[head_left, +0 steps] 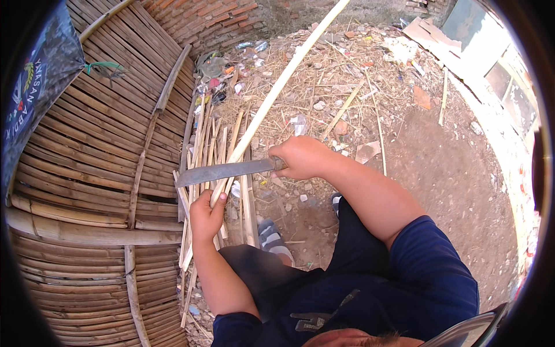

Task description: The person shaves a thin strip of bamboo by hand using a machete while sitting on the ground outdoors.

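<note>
A long pale bamboo strip (281, 87) slants from my left hand up past the top edge of the head view. My left hand (206, 216) is closed around its lower part, with the thumb along the strip. In my right hand (302, 157) is a machete (222, 172), gripped by its handle. Its broad grey blade lies across the bamboo strip just above my left hand, with the tip pointing left. Whether the edge has cut into the strip I cannot tell. Below and beside the blade lies a pile of split bamboo strips (203, 139) on the ground.
A bamboo slat panel (87, 150) stands close on my left, with a printed banner (43, 75) at its upper corner. A brick wall (219, 20) closes off the back. Rubble, straw and litter (341, 69) cover the far ground. Bare dirt (451, 191) lies to the right.
</note>
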A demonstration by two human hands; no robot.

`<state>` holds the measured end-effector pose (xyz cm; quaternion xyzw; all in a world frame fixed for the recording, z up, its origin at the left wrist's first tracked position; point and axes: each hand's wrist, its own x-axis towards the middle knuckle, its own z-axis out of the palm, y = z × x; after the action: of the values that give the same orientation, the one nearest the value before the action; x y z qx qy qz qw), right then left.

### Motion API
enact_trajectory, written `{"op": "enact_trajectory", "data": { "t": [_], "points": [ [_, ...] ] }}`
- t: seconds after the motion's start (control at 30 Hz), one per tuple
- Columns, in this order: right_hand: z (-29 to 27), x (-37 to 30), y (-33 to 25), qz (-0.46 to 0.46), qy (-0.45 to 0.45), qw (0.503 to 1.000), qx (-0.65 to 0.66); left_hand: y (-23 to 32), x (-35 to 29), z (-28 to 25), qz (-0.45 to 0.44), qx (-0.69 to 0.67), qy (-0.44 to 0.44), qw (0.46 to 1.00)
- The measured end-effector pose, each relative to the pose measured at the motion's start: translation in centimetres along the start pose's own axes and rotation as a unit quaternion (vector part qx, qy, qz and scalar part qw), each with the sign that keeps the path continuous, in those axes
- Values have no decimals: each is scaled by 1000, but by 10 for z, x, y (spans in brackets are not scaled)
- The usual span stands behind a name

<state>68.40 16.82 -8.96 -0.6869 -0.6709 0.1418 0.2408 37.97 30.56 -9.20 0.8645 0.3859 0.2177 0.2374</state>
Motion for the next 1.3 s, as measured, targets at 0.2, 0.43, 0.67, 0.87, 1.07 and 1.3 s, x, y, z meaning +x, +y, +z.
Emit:
{"op": "enact_trajectory", "data": {
  "t": [0.2,0.43,0.67,0.87,1.07,1.3],
  "points": [
    [-25,3,46,85,111,985,100,-11,-2,-5,0,23,8,1000],
    [-21,2,54,139,157,966,154,-2,1,0,-3,3,16,1000],
    [8,3,2,-14,-24,1000,-6,2,2,7,-4,7,-6,1000],
    [-17,11,62,125,89,982,114,-11,2,0,-1,57,13,998],
    [-12,4,64,151,100,975,128,6,2,-3,-40,67,-7,997],
    [-4,5,10,3,-71,997,30,3,2,6,-6,62,6,998]
  ]
}}
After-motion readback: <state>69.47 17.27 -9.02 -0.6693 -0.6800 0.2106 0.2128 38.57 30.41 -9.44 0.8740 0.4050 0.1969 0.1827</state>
